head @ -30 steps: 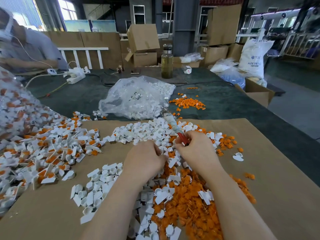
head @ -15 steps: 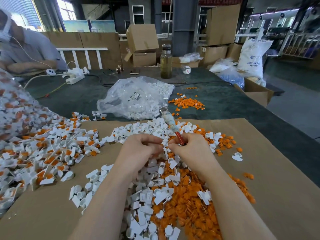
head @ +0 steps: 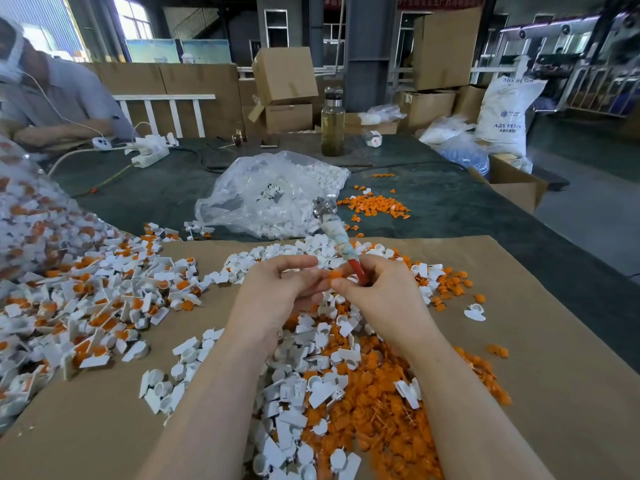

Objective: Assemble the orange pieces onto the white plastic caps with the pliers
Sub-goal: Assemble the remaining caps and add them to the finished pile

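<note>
- Both hands are raised together just above centre frame, over the heap of parts on the brown cardboard sheet [head: 519, 358] that covers the near end of the dark green counter [head: 433, 209].
- The left hand [head: 277, 296] has its fingers curled in, pinching a small orange plastic piece [head: 335, 274] at the fingertips — it sits right where the two hands meet.
- The right hand [head: 381, 292] is wrapped around the red-handled pliers [head: 341, 242], its fingertips also touching the orange bit. The tool points up and away toward the top of the frame, metal nose at the far end, and the middle looks wrapped in pale tape.
- I can't tell if a white cap is tucked inside either hand.
- Under the wrists, lower centre: a mixed pile of loose white plastic caps [head: 304, 393] and loose orange pieces [head: 388, 403].
- Left side of the frame: a big spread of white caps with orange already fitted [head: 97, 306], running up against a clear bag of the same [head: 31, 223] at the left edge.
- Above centre: a crumpled clear plastic bag of white caps [head: 273, 195], with a small scatter of orange pieces [head: 374, 206] just to its right on the counter.
- Further back — a glass bottle of yellowish liquid [head: 332, 123], a white power strip [head: 150, 150] and stacked cardboard boxes [head: 284, 84].
- Upper left: another person in a grey shirt [head: 62, 98] leaning at the counter.
</note>
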A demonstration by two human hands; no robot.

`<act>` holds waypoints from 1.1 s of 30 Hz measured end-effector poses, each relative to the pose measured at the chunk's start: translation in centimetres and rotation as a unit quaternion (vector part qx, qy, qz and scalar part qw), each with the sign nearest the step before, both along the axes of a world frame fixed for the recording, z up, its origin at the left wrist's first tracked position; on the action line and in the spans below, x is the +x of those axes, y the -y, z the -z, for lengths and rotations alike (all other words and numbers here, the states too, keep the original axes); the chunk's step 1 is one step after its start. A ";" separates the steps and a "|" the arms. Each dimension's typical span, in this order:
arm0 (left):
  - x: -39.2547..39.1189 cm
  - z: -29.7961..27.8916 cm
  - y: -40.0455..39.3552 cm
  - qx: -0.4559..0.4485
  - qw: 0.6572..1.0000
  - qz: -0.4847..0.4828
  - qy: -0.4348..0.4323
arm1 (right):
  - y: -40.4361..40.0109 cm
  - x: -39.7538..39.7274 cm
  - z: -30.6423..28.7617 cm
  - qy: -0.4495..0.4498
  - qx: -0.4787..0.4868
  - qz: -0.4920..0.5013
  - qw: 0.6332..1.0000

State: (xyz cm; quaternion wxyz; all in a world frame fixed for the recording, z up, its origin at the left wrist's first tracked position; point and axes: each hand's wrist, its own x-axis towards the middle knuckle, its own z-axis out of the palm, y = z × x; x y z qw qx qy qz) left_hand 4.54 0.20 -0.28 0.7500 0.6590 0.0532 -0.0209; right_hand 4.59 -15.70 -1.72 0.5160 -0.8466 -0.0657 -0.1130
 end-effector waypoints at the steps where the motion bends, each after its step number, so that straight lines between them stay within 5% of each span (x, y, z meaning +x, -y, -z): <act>1: 0.1 0.1 0.1 0.039 0.999 -0.012 0.014 | 0.0 0.0 0.0 0.001 0.011 0.011 1.000; 3: 0.2 0.6 0.4 0.238 0.969 -0.044 0.056 | 0.1 0.1 0.0 0.001 0.031 0.029 0.999; 6: -0.2 1.4 1.4 0.469 0.877 -0.021 0.098 | 0.1 0.1 -0.1 0.000 0.053 0.037 0.998; 9: -0.4 2.0 2.0 0.535 0.834 0.013 0.136 | 0.0 0.1 0.0 0.003 0.049 0.039 0.998; 13: -0.7 2.1 2.2 0.557 0.817 0.014 0.151 | -0.1 0.1 0.0 -0.002 0.055 0.034 0.998; 22: -0.8 1.3 1.8 0.500 0.855 -0.036 0.134 | -0.3 0.0 -0.3 0.003 0.126 0.039 0.991; 27: -0.7 0.8 1.9 0.269 0.962 -0.028 0.048 | -0.1 0.0 -0.5 -0.022 0.213 0.041 0.976; 30: -0.8 0.4 2.4 0.165 0.986 -0.030 0.009 | 0.0 0.0 -0.6 -0.028 0.221 0.041 0.974; 33: -0.9 0.5 2.5 0.166 0.985 -0.048 0.026 | -0.1 0.0 -0.6 -0.024 0.218 0.043 0.975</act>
